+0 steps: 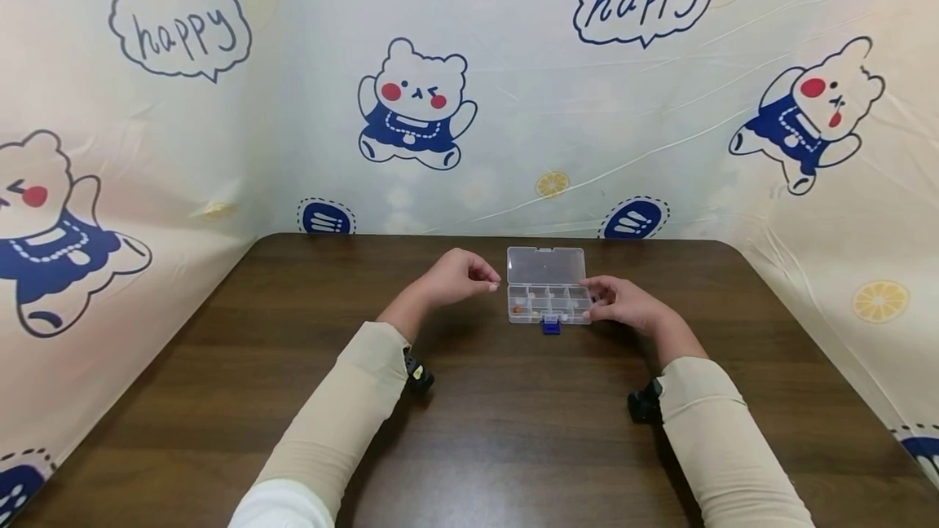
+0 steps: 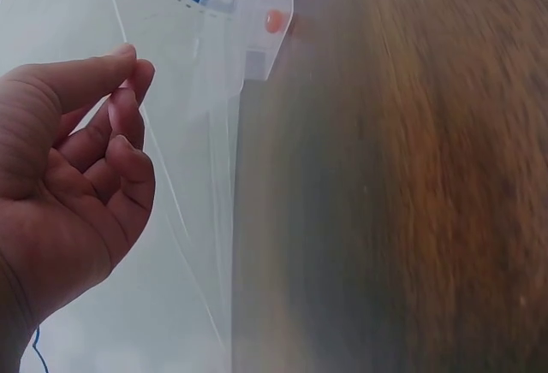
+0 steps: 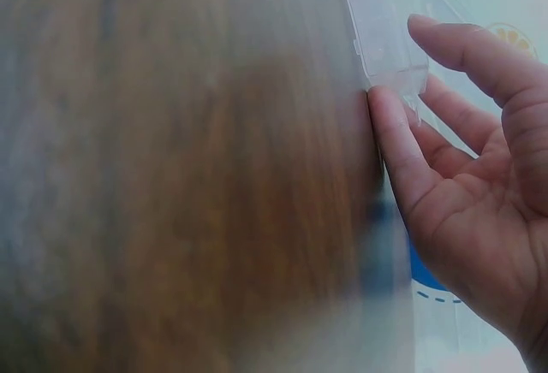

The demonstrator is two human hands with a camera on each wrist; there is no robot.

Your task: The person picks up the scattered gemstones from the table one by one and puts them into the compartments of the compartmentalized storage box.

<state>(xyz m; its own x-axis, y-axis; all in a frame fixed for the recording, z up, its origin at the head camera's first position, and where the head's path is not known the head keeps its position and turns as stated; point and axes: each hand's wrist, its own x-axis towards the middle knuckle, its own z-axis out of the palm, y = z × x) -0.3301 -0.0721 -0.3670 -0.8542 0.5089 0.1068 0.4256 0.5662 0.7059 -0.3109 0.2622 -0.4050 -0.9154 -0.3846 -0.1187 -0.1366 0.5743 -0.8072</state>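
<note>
A clear plastic compartment box (image 1: 548,305) with a blue front latch lies on the table, its lid (image 1: 546,266) raised at the back. Small pieces, orange and whitish, lie in its compartments. My right hand (image 1: 623,302) holds the box at its right end, fingers and thumb at the corners. To the left of the box, my left hand (image 1: 460,277) hovers apart from it, thumb and index fingertips together. A pale spot shows at those fingertips; whether it is a small piece or a nail, I cannot tell. In the left wrist view an orange piece (image 2: 274,20) shows through the box wall.
The brown wooden table (image 1: 484,430) extends in front of the box and to both sides. A printed cloth (image 1: 513,104) with bears and lettering hangs behind it. Each wrist carries a small black camera (image 1: 418,376).
</note>
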